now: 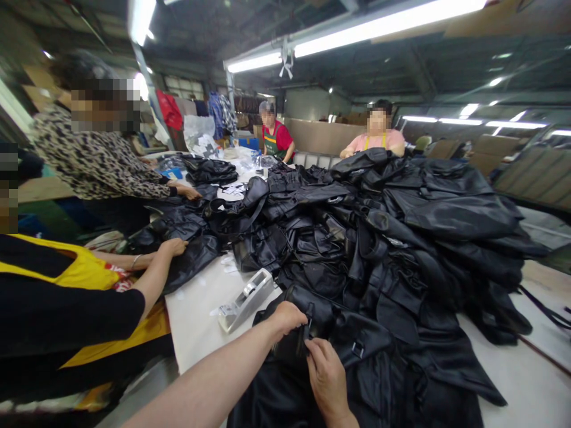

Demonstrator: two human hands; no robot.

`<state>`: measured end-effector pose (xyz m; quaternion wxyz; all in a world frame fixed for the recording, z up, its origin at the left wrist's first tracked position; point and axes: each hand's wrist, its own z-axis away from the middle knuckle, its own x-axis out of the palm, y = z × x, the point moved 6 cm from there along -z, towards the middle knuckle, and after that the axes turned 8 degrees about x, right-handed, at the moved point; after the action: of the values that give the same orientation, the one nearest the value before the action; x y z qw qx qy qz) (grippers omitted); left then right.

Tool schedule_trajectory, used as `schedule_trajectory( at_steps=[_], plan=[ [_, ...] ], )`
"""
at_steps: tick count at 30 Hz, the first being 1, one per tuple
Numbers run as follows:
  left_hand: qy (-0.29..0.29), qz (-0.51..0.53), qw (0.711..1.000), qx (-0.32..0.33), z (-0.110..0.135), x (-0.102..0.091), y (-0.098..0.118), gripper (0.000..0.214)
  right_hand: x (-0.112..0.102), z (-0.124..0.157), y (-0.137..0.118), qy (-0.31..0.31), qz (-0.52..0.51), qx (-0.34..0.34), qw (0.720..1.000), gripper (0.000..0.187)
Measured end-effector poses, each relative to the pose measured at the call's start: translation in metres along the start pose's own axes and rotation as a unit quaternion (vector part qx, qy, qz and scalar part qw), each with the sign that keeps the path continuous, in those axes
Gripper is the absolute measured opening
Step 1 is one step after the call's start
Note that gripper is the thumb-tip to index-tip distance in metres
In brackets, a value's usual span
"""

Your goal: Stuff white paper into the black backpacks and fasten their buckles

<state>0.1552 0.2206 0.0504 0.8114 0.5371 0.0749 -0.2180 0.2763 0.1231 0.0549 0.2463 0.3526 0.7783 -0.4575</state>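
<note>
A black leather-like garment [357, 368] lies at the near edge of the table in front of me. My left hand [289, 317] is closed, gripping a fold of it near a strap. My right hand [328, 375] pinches the same garment just beside the left, fingers curled onto the fabric near a small buckle [357, 349]. Behind it rises a big heap of black garments [401, 232] covering most of the white table [200, 315].
A white tape dispenser [246, 299] sits left of my hands. A person in a yellow apron at the near left has a hand [173, 246] on a black garment. Another in a spotted top [98, 160] stands beyond. Two more people work at the far side.
</note>
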Motion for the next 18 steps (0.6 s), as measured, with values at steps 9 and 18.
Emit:
schedule_trajectory(
  at_steps=[9, 18],
  plan=[
    [-0.026, 0.004, 1.000, 0.001, -0.0023, 0.0001, -0.0018, 0.007, 0.0058, 0.0044, 0.0028, -0.003, 0.029, -0.019, 0.999, 0.029],
    [-0.027, -0.019, 0.999, 0.003, 0.0004, 0.0003, 0.0036, 0.005, 0.0034, 0.0066, 0.0053, -0.008, 0.002, -0.011, 1.000, 0.028]
  ],
)
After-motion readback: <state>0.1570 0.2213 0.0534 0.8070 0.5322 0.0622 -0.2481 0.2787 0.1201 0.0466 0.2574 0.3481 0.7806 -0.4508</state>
